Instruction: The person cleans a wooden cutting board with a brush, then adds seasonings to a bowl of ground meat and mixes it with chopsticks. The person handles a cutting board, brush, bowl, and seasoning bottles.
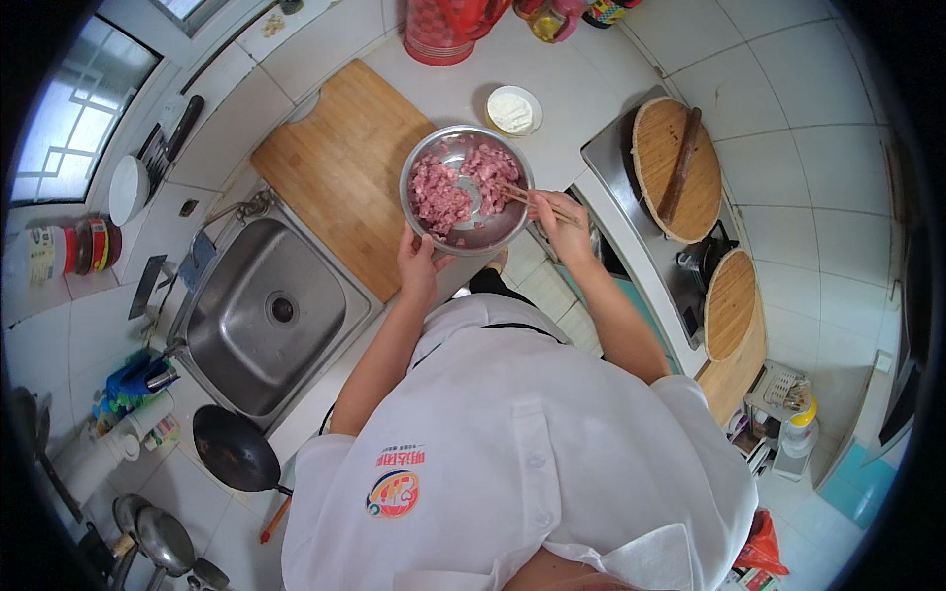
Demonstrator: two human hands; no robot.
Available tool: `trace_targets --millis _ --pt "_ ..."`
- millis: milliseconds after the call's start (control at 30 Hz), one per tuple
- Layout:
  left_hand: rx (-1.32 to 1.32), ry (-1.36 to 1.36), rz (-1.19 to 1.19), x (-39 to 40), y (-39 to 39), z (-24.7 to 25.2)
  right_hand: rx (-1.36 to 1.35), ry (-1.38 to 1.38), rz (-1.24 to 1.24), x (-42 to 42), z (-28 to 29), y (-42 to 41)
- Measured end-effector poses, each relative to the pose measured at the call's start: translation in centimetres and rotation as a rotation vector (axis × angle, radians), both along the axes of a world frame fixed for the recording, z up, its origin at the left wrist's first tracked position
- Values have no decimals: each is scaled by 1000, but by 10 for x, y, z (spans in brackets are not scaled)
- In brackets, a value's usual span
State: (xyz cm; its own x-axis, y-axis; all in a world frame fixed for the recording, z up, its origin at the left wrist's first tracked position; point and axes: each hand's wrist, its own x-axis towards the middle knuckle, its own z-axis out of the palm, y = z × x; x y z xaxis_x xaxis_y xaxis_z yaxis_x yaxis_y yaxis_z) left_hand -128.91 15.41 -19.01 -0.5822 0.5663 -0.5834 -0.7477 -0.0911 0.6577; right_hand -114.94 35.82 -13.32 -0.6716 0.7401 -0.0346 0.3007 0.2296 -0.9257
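Observation:
Pink minced meat (442, 193) lies in two clumps in a stainless steel bowl (502, 240), the metal bottom showing between them. My left hand (419, 262) holds the bowl by its near left rim, thumb on top. In my right hand (563, 223) are wooden chopsticks (526, 196), their tips in the right-hand clump. The bowl overlaps the right edge of a wooden cutting board (347, 155). Just beyond the bowl, a small bowl of white powder (513, 111) stands on the white counter (569, 66).
A steel sink (266, 318) is at the left, with a black wok (235, 449) below it. The gas stove (628, 192) at the right carries a round woven lid (676, 148) with a wooden rolling pin (681, 166) across it. A red container (437, 37) stands at the back.

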Motion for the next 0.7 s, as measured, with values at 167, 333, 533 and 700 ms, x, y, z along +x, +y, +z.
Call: trace_targets --millis 167,333,533,700 --pt "-23 19 7 0 0 -14 184 105 239 -31 -10 -59" --pt "-21 39 29 0 -1 -4 365 0 277 -16 -5 -27" --pt "-47 1 15 -1 1 1 275 124 64 -37 -17 -12" --pt "-40 11 -14 -2 -4 -11 178 120 340 -50 25 -76"
